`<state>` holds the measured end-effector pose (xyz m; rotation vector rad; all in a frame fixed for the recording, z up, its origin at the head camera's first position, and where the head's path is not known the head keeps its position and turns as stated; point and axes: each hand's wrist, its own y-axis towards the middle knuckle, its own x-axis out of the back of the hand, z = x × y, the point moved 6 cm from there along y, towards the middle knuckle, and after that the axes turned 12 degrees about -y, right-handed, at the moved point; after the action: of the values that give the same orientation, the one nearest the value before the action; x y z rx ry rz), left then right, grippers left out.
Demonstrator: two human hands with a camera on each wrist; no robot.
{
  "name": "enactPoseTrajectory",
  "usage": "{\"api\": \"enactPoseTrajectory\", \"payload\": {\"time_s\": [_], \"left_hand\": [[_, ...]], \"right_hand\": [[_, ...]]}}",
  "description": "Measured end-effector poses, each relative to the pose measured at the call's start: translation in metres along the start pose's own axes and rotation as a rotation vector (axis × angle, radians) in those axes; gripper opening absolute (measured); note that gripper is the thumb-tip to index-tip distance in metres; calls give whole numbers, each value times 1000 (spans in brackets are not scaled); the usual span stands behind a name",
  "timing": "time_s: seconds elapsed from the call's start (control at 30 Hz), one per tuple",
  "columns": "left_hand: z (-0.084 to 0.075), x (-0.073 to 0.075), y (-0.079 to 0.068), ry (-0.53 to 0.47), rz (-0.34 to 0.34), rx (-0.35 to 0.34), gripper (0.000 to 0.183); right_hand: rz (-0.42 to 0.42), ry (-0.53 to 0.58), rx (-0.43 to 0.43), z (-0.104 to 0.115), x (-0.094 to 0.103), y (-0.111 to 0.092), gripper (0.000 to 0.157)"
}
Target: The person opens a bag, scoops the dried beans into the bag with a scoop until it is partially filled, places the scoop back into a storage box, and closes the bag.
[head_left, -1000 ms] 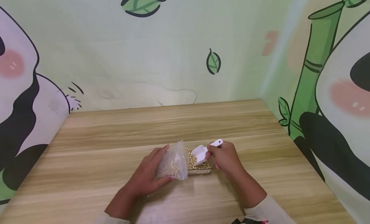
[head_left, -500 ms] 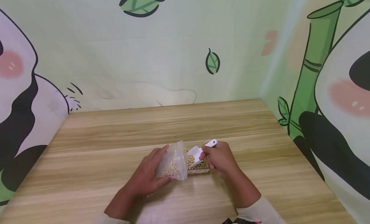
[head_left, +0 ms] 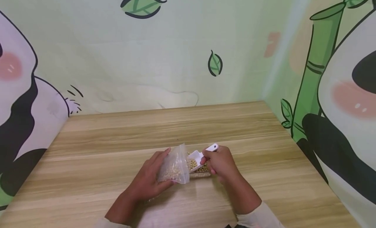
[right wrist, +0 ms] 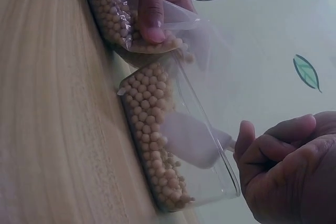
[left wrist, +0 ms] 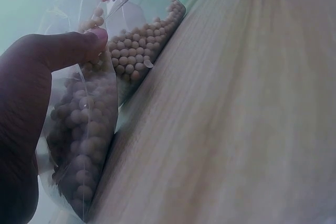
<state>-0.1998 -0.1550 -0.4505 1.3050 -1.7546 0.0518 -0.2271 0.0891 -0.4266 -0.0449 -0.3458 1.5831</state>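
Note:
My left hand grips a clear plastic bag partly filled with round, pale beans that look like soybeans. In the left wrist view its thumb presses the bag near the mouth. Right beside the bag stands a clear rectangular container holding more beans. My right hand pinches the handle of a small white scoop from above. The scoop's tilted blade sits inside the container, with beans on it, close to the bag's mouth. The bag hides the container's left end in the head view.
The wood-grain table stretches behind and to both sides of the hands. A wall with painted leaves and pandas encloses its back and sides. A dark object shows at the bottom edge by the right sleeve.
My right hand has moved left with the scoop, bringing the blade through the beans toward the bag. The left hand and bag stay nearly still.

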Motion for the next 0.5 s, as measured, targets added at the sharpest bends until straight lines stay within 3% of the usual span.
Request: {"api": "enactPoseTrajectory", "payload": {"time_s": [0.2, 0.5], "left_hand": [[0, 0, 0, -7, -2, 3, 105], [0, 0, 0, -18, 4, 20, 106]], "right_hand": [[10, 136, -22, -5, 4, 2, 13], [32, 231, -42, -8, 9, 3, 19]]}}
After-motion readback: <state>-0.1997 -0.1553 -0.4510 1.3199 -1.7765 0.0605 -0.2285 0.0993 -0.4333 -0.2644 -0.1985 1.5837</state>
